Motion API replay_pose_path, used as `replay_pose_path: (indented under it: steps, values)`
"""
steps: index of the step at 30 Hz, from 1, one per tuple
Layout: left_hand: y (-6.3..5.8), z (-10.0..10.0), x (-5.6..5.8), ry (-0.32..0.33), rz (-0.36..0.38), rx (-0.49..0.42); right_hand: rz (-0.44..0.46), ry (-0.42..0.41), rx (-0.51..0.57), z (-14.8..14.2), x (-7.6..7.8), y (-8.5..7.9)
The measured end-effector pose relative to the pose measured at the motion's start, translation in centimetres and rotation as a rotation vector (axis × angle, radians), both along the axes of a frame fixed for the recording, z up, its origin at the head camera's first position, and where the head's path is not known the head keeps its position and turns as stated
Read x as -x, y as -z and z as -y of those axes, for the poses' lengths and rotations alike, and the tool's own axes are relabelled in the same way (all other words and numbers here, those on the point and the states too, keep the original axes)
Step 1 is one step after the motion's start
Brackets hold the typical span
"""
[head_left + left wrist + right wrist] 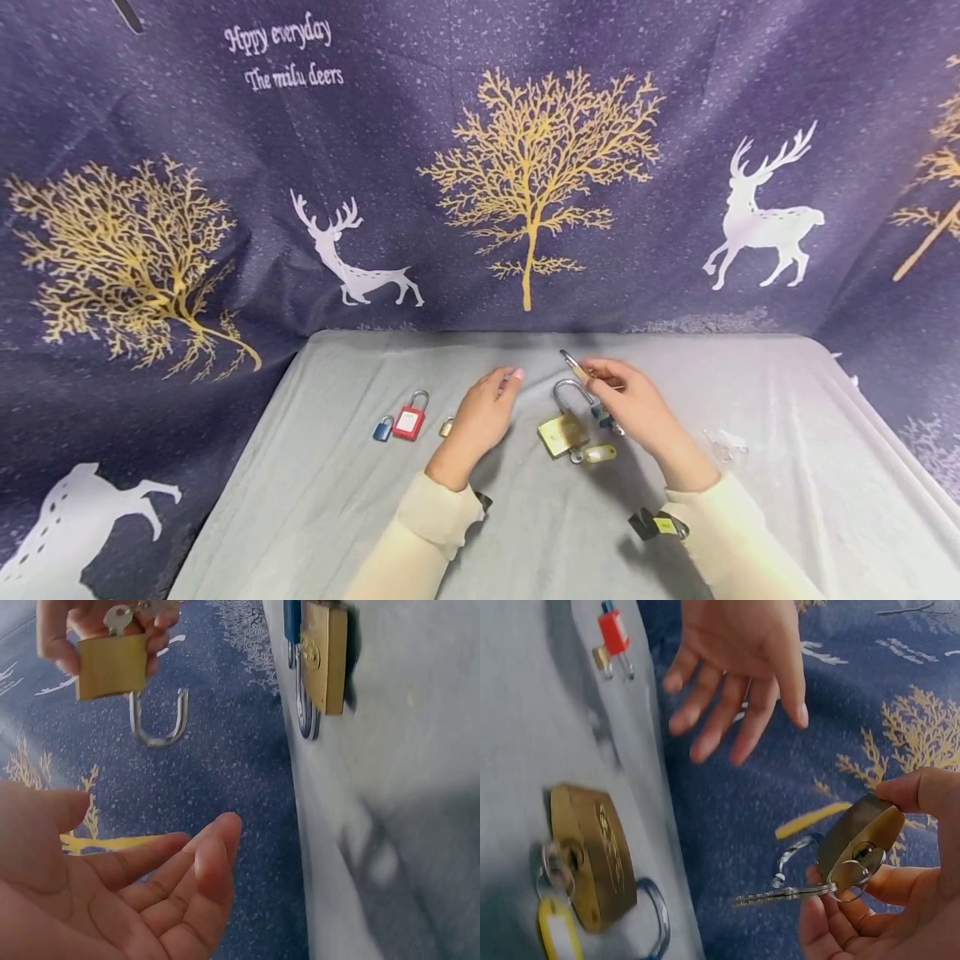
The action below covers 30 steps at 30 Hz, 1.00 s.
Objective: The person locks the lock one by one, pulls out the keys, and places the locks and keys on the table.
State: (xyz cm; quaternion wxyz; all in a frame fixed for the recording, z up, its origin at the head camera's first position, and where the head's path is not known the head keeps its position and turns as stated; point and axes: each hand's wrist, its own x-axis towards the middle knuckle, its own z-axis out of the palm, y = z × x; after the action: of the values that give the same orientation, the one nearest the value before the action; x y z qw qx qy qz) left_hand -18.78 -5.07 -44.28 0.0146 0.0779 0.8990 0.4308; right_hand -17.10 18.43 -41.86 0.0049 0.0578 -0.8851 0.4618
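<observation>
My right hand (633, 407) holds a brass padlock (861, 841) above the table, pinched between thumb and fingers. Its shackle (159, 741) is swung open, and a ring of keys (784, 895) hangs from the key in its keyhole. My left hand (482, 414) is empty in the air, its fingers loosely spread and slightly bent, apart from the padlock. Below the right hand lies a larger brass padlock (561, 436) with a key in it and a yellow key tag (600, 453). Beside it is a blue padlock (292, 621), partly hidden by the right hand in the head view.
At the left of the grey-covered table (315, 500) lie a small blue padlock (382, 429), a red padlock (408, 422) and a small brass padlock (446, 427). Some small, clear or shiny items (726, 444) lie at the right. A patterned curtain (480, 275) hangs behind the table.
</observation>
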Motion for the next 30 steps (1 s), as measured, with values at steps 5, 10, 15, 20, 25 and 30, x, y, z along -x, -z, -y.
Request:
replay_pose_path:
  steps: [5, 10, 15, 20, 25, 30]
  values:
    - [0.2, -0.5, -0.4, 0.044, 0.051, -0.088, 0.061, -0.027, 0.075, 0.6, -0.3, 0.1]
    - [0.4, -0.9, -0.5, 0.087, 0.106, -0.194, 0.117, -0.078, 0.186, 0.7, -0.5, 0.4]
    - [0.7, -1.0, -0.4, 0.096, 0.113, -0.27, 0.147, -0.186, 0.319, 0.7, -0.6, 0.9]
    - [0.9, -0.9, -0.3, 0.129, 0.122, -0.345, 0.179, -0.304, 0.485, 0.9, -0.5, 1.3]
    - [0.6, -0.9, -0.6, 0.158, 0.147, -0.398, 0.209, -0.419, 0.629, 1.0, -0.6, 1.4]
    - [0.7, -1.0, -0.6, 0.184, 0.171, -0.417, 0.226, -0.487, 0.673, 0.9, -0.6, 1.6]
